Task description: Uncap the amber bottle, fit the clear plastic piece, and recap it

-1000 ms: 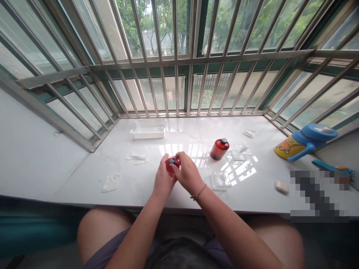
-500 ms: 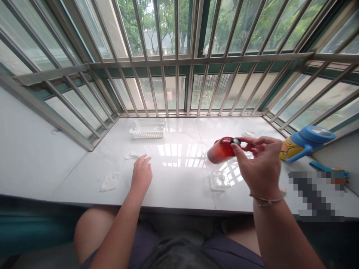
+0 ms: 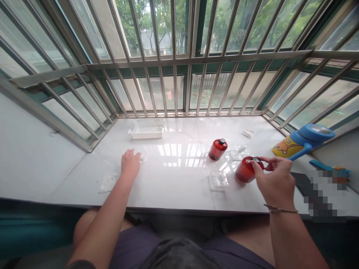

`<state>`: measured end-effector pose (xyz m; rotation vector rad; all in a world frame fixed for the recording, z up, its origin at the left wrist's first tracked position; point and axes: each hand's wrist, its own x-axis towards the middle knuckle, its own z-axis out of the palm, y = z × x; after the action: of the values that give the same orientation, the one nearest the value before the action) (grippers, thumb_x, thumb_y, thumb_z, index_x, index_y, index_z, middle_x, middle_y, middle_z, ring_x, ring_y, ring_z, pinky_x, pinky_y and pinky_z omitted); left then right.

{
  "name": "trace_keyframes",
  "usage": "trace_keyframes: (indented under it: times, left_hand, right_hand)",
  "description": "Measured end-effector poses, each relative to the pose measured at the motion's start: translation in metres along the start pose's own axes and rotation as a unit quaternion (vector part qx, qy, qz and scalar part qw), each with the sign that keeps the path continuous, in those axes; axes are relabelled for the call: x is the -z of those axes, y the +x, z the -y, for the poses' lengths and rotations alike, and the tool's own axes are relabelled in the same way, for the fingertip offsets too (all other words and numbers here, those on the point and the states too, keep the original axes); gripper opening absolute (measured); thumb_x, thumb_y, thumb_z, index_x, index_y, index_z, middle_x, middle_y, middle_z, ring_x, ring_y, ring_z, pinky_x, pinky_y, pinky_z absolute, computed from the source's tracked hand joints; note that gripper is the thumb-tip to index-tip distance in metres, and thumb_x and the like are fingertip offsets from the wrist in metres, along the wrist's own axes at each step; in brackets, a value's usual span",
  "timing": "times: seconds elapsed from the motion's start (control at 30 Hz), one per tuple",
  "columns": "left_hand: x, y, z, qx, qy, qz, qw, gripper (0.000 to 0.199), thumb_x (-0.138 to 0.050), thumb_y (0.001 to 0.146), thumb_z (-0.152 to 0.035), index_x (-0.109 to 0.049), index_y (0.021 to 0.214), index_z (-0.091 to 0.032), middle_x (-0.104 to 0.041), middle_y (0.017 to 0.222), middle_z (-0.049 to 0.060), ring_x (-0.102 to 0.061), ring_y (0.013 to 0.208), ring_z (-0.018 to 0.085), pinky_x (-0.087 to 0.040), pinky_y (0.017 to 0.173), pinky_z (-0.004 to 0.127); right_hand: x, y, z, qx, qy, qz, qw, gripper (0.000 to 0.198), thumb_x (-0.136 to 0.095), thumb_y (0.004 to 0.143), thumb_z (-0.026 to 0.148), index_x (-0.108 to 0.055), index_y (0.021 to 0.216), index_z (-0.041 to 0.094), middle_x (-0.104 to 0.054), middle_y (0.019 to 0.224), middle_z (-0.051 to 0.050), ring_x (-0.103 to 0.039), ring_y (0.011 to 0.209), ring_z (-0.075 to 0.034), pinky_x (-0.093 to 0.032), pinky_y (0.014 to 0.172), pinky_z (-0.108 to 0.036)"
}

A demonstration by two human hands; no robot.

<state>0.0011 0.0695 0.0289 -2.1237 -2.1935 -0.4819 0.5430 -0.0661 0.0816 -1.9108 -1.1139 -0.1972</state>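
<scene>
My right hand (image 3: pixel 276 181) pinches the black cap of a red translucent bottle (image 3: pixel 244 171), which tilts slightly at the right of the table. Whether its base touches the tabletop I cannot tell. A second red bottle with a black cap (image 3: pixel 218 150) stands to its left, apart from it. Close by are two clear square pieces, one nearer me (image 3: pixel 218 181) and another behind the held bottle (image 3: pixel 240 152). My left hand (image 3: pixel 130 164) is open, fingers forward and loosely bent, over a crumpled white tissue (image 3: pixel 142 158) that it partly covers.
A white perforated basket (image 3: pixel 147 135) sits at the back left of the white table (image 3: pixel 174 186). More tissue lies at left (image 3: pixel 108 184) and back right (image 3: pixel 248 133). At right are a blue and yellow cup (image 3: pixel 304 140) and a dark flat object (image 3: pixel 303 183). Metal bars (image 3: pixel 196 59) line the window.
My right hand has moved right and nearer me with one bottle; the other bottle, formerly overlapped, now shows apart. My left hand has shifted left over the tissue.
</scene>
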Motion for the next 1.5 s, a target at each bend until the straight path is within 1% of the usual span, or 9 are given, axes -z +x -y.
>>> trace_keyframes:
  times: [0.17,0.4,0.6,0.63,0.77,0.87,1.03,1.37,1.5]
  left_hand:
    - [-0.003,0.003,0.001,0.027,-0.014,0.002,1.0,0.037,-0.052,0.095,-0.009,-0.08,0.116,-0.022,-0.063,0.152,0.017,-0.043,0.153,0.041,-0.033,0.129,0.063]
    - [0.016,-0.001,-0.014,0.046,-0.111,-0.05,0.991,0.026,-0.061,0.095,-0.013,-0.073,0.118,-0.016,-0.058,0.154,0.019,-0.048,0.149,0.041,-0.035,0.128,0.064]
    - [0.023,-0.032,-0.089,-0.017,-0.281,-0.057,0.958,0.023,-0.064,0.106,-0.038,-0.068,0.123,-0.023,-0.059,0.152,0.008,-0.063,0.137,0.026,-0.058,0.111,0.043]
    - [0.022,-0.039,-0.11,-0.039,-0.326,-0.042,0.944,0.022,-0.063,0.106,-0.041,-0.069,0.12,-0.025,-0.06,0.151,0.007,-0.066,0.134,0.023,-0.059,0.111,0.041]
    - [0.016,-0.066,-0.197,-0.091,-0.636,0.072,0.763,0.029,-0.077,0.098,-0.046,-0.075,0.118,-0.026,-0.057,0.152,0.011,-0.061,0.143,0.03,-0.049,0.123,0.052]
    - [0.009,-0.08,-0.246,-0.118,-0.661,0.121,0.731,0.03,-0.081,0.096,-0.045,-0.077,0.12,-0.027,-0.058,0.15,0.012,-0.058,0.145,0.032,-0.047,0.124,0.054]
    - [-0.004,-0.089,-0.282,-0.122,-0.654,0.148,0.732,0.025,-0.082,0.095,-0.034,-0.078,0.12,-0.028,-0.06,0.149,0.011,-0.058,0.144,0.031,-0.046,0.125,0.054]
    - [-0.014,-0.097,-0.292,-0.14,-0.575,0.208,0.779,0.023,-0.083,0.092,-0.026,-0.079,0.115,-0.029,-0.061,0.148,0.009,-0.057,0.144,0.032,-0.052,0.118,0.051]
    - [-0.024,-0.103,-0.29,-0.156,-0.534,0.223,0.801,0.055,-0.093,0.083,-0.033,-0.072,0.134,-0.031,-0.058,0.157,0.009,-0.053,0.15,0.034,-0.044,0.127,0.055]
  right_hand:
    - [-0.016,-0.009,-0.012,-0.03,0.021,0.026,0.999,0.055,-0.078,0.081,0.061,-0.057,0.118,0.026,-0.072,0.096,-0.003,-0.067,0.075,-0.025,-0.046,0.069,-0.037]
    - [-0.021,-0.014,-0.004,-0.036,0.055,0.041,0.997,0.054,-0.077,0.084,0.059,-0.054,0.119,0.025,-0.077,0.101,-0.005,-0.067,0.076,-0.024,-0.047,0.07,-0.036]
    - [-0.026,-0.02,-0.001,-0.044,0.091,0.062,0.993,0.052,-0.08,0.085,0.056,-0.051,0.117,0.028,-0.081,0.114,-0.006,-0.068,0.078,-0.022,-0.052,0.072,-0.036]
    - [-0.027,-0.021,-0.001,-0.047,0.09,0.062,0.993,0.053,-0.08,0.086,0.057,-0.051,0.118,0.027,-0.08,0.114,-0.006,-0.069,0.078,-0.022,-0.052,0.072,-0.036]
    - [-0.028,-0.024,0.0,-0.052,0.091,0.066,0.992,0.055,-0.08,0.086,0.06,-0.052,0.12,0.027,-0.08,0.116,-0.008,-0.07,0.079,-0.023,-0.052,0.07,-0.036]
    - [-0.027,-0.023,0.001,-0.046,0.1,0.073,0.991,0.055,-0.079,0.087,0.058,-0.051,0.122,0.027,-0.08,0.117,-0.007,-0.07,0.079,-0.023,-0.053,0.07,-0.036]
    - [-0.024,-0.021,0.004,-0.037,0.128,0.081,0.988,0.054,-0.078,0.089,0.055,-0.05,0.126,0.028,-0.081,0.12,-0.006,-0.069,0.079,-0.022,-0.055,0.073,-0.036]
    - [-0.016,-0.027,0.01,-0.01,0.121,0.022,0.992,0.051,-0.078,0.092,0.053,-0.06,0.131,0.025,-0.075,0.111,-0.007,-0.065,0.078,-0.021,-0.056,0.076,-0.037]
    - [-0.004,-0.048,0.016,0.011,0.121,-0.013,0.993,0.036,-0.073,0.097,0.052,-0.068,0.118,0.024,-0.069,0.095,-0.004,-0.063,0.075,-0.02,-0.053,0.076,-0.037]
